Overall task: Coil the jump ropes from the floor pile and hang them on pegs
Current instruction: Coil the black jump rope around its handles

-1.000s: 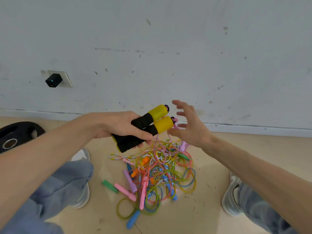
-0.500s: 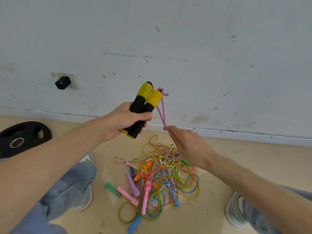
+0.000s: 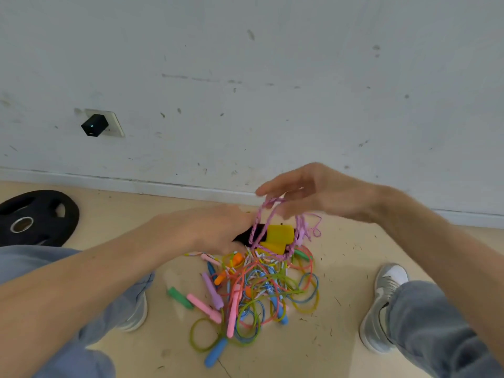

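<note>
We held the two yellow-and-black handles side by side in our left hand. Its fingers were curled round the black grips, so only the yellow ends showed. The handles lay roughly level, their long axis running left to right, and the yellow ends pointed toward our right side.

Our right hand hovered just above and a little to the right of those ends. Its fingers were loosely extended and slightly spread. The pink braided cord rose from the handles in a narrow loop and passed between the thumb and the fingers. Motion blur there kept us from telling whether the cord was pinched or only draped over them.

The slack of the cord bunched just to the right of the yellow ends. It hung down toward the pile of jump ropes on the floor, directly beneath both hands. Its lowest strands seemed to touch the tangle.

We judged the coiling had barely begun. The next wrap would turn on the right hand, the nearer one to the loose cord, carrying it across the handles' long axis. No pegs were in view.
</note>
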The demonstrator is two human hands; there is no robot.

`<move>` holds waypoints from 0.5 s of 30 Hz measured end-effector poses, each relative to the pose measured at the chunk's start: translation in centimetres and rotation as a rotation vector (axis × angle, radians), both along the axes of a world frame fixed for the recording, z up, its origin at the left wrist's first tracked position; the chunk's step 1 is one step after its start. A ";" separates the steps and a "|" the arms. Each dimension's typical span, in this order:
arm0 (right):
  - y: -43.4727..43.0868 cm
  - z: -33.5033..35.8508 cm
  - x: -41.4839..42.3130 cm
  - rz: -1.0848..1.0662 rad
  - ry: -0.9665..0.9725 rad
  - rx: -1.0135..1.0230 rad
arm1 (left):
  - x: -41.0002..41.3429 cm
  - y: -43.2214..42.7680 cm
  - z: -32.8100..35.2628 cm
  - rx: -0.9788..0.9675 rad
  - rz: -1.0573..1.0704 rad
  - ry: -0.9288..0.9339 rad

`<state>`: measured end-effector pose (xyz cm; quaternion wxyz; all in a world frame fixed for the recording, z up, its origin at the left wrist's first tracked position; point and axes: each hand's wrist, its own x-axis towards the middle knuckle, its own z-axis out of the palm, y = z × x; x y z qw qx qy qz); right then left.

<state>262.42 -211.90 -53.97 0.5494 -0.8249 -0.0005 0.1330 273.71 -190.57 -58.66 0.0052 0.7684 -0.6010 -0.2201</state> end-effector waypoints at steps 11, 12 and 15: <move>-1.5 -5.1 -1.4 -0.378 -0.018 0.217 | -0.4 0.3 3.0 -0.290 0.283 0.635; -0.9 -5.5 -1.4 -0.403 -0.006 0.221 | 0.1 0.3 3.0 -0.347 0.385 0.674; 0.9 -6.4 -1.6 -0.361 0.080 0.094 | 2.0 0.7 1.8 -0.416 0.746 0.740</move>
